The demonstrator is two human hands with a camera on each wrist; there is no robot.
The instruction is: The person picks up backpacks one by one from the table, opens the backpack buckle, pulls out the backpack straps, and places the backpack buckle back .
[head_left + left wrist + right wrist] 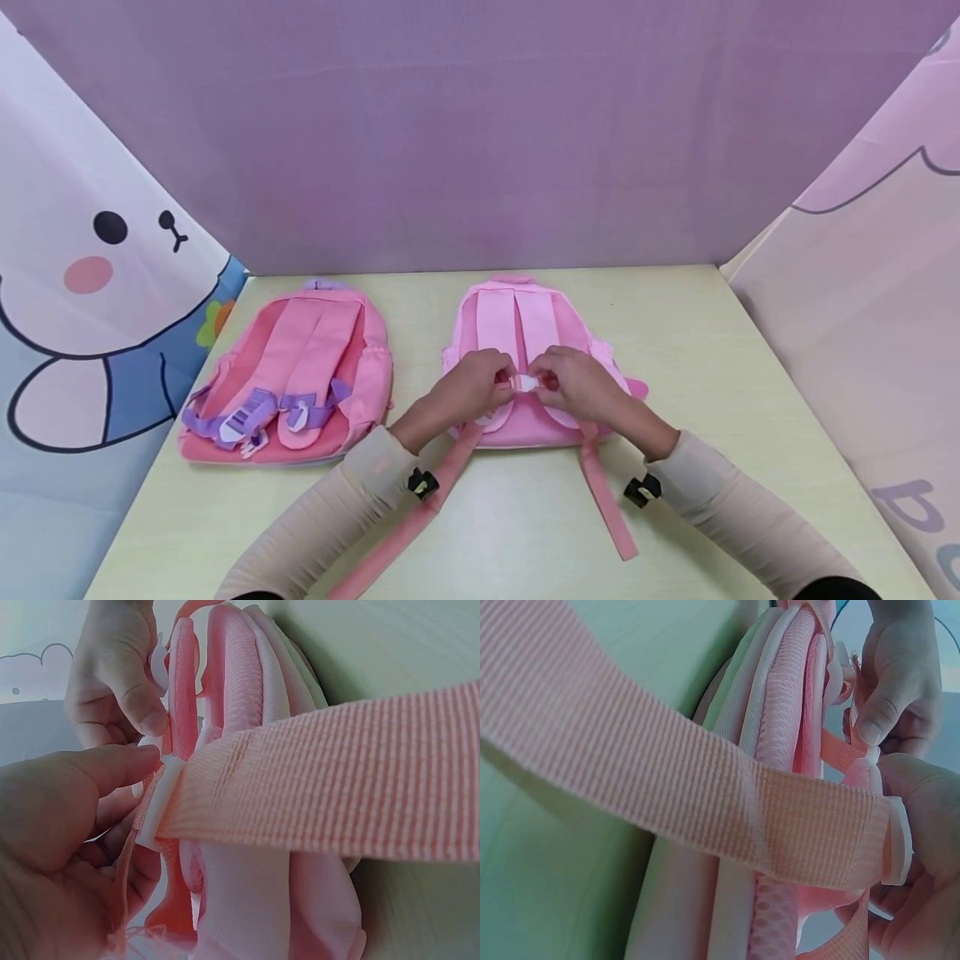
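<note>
A light pink backpack (495,321) lies with its shoulder straps facing up. Over its lower middle, my left hand (474,383) and right hand (581,387) meet at a small white buckle (525,383), each pinching one side of it. Whether the buckle's halves are fully joined cannot be told. Close by the left hand, a white strap adjuster (160,802) sits on a wide salmon strap (337,780). A similar adjuster (898,840) and strap (697,780) are beside the right hand. Fingers partly hide the buckle in both wrist views.
To the left lies a darker pink backpack (300,333) with purple straps (255,412) and white buckles. Two loose strap ends (408,533) (607,508) trail toward the front of the pale table (517,533). A purple panel (480,142) stands behind, with printed cloths on both sides.
</note>
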